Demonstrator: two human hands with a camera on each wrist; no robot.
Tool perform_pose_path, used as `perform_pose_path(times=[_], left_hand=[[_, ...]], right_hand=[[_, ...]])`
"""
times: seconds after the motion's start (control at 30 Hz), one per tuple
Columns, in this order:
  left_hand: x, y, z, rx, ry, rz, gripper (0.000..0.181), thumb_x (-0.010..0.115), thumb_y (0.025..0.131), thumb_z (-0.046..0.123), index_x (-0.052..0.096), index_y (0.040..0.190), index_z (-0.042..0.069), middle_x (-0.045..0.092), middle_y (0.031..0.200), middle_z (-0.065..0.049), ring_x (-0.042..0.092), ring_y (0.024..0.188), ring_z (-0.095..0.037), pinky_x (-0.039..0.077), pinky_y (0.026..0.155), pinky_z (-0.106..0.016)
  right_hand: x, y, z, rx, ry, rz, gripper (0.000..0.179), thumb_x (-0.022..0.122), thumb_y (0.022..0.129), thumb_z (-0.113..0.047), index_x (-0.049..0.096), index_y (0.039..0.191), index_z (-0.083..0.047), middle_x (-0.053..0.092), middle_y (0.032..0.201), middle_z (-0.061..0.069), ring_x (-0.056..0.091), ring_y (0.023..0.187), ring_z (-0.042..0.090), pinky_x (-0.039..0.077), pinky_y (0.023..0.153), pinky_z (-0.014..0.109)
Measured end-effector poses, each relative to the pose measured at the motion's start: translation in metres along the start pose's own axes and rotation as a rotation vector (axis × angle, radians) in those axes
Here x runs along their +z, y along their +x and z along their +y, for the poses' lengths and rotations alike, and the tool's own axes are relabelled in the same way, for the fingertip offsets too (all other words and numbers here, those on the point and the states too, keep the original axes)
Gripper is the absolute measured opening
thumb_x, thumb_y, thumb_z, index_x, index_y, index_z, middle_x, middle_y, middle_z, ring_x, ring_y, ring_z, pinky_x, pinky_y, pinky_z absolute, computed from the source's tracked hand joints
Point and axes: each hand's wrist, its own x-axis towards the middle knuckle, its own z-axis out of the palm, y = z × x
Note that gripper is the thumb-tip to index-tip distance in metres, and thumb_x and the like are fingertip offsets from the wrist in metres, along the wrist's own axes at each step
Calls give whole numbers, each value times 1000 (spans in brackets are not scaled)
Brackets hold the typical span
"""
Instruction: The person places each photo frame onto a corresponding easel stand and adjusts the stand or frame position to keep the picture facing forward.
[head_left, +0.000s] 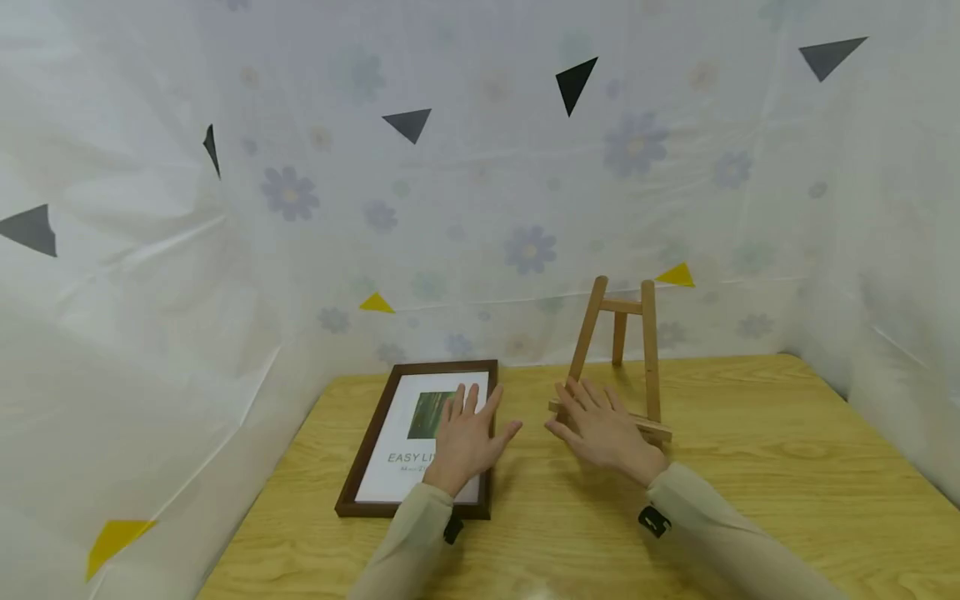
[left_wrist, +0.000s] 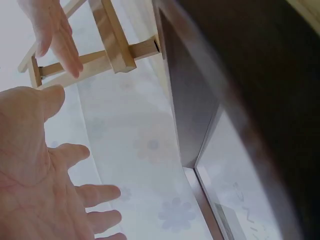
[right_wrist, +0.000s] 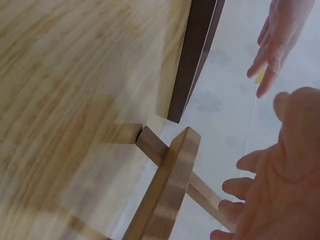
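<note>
A dark brown picture frame (head_left: 381,433) lies flat on the table at the left, its white print showing a green picture and lettering. Over its right side hovers my left hand (head_left: 468,442), fingers spread and holding nothing; the left wrist view shows the palm apart from the frame. To the right stands a small wooden easel (head_left: 651,354) with a ledge across its front. In the head view my right hand (head_left: 611,433), fingers straight, covers part of that ledge. In the right wrist view the palm holds nothing.
The wood-grain table (head_left: 765,467) carries the frame and easel. Behind it hangs a pale flowered curtain (head_left: 465,217) with grey, black and yellow triangles, which also closes in the left and right sides. Each wrist wears a black strap device (head_left: 654,522).
</note>
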Motion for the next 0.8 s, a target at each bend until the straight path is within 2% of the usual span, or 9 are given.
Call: perform_pose_path(times=[0.23,0.43,0.63,0.8], left_hand=[[1,1,-3,8,-16,63,66,40,98,63,37,153,27,43,150,-22,33,141,-46,30,113,-60],[1,1,-3,21,-43,105,64,44,98,60,41,151,23,53,140,-22,44,134,-43,36,110,-58],[4,2,-6,9,-86,165,60,49,99,55,50,145,16,62,128,-19,58,119,-36,48,98,-52],[7,2,-11,-29,-155,188,59,53,97,53,55,140,12,64,126,-16,62,113,-34,53,90,-51]], right_hand=[[5,2,-2,7,44,82,76,38,100,-61,32,153,-7,35,155,19,29,144,42,24,114,64],[8,4,-2,-9,97,166,74,45,98,-59,45,146,-2,48,146,20,46,133,40,38,108,58],[9,4,-6,-3,156,220,66,56,96,-51,50,143,-4,55,140,19,53,127,39,44,102,56],[13,5,-7,-14,197,248,61,62,95,-43,53,140,-3,58,136,19,57,122,39,47,100,55]])
